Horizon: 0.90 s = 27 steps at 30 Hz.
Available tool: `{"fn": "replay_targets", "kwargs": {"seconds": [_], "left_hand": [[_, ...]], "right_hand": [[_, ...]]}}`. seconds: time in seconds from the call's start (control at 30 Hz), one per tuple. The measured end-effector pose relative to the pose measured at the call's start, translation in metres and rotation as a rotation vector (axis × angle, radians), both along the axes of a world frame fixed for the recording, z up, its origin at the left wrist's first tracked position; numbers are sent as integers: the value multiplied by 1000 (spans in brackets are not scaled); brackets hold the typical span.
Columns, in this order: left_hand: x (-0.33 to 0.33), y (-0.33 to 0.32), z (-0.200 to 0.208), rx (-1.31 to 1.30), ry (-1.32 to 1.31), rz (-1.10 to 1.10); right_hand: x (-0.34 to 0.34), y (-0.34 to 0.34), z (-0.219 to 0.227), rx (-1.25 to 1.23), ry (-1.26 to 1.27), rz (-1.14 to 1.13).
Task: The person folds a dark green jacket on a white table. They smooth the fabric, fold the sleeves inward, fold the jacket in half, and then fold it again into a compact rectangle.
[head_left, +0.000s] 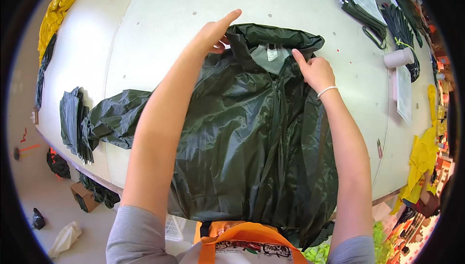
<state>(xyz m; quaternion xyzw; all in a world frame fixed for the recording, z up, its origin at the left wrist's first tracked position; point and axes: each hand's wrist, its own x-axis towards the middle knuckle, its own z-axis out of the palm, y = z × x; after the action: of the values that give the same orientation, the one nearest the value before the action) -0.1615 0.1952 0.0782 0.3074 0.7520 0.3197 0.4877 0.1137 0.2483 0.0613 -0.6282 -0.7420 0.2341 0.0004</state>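
Observation:
A dark green raincoat [227,133] of shiny thin fabric lies front up on the table, its collar away from me. Grey mesh lining and a white label [271,53] show inside the neck. My left hand [213,35] is at the collar's left corner, one finger stretched out past it and the others bent near the fabric edge; it is open. On the right side of the neck, my right hand [317,72] is closed on the raincoat's edge, thumb on top and fingers partly hidden. The left sleeve [118,113] stretches out to the left.
A stack of folded dark green pieces [72,121] lies at the table's left edge. Yellow fabric [58,9] hangs at the far left. On the right are dark garments [361,16], a white cup-like cylinder [398,58] and small snips [379,148]. The pale table [160,36] has rounded-looking edges.

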Motion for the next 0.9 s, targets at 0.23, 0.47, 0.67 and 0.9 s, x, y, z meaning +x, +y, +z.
{"fn": "replay_targets", "kwargs": {"seconds": [0.23,0.47,0.67,0.9], "left_hand": [[4,60,-8,96,-103,85],[106,67,-66,699,279,40],[121,2,-62,840,412,-284],[111,0,-75,669,918,-945]], "right_hand": [[-6,24,-13,-161,413,-104],[12,36,-38,448,108,36],[-1,-29,-12,724,270,683],[10,-46,-31,396,-42,652]]}}
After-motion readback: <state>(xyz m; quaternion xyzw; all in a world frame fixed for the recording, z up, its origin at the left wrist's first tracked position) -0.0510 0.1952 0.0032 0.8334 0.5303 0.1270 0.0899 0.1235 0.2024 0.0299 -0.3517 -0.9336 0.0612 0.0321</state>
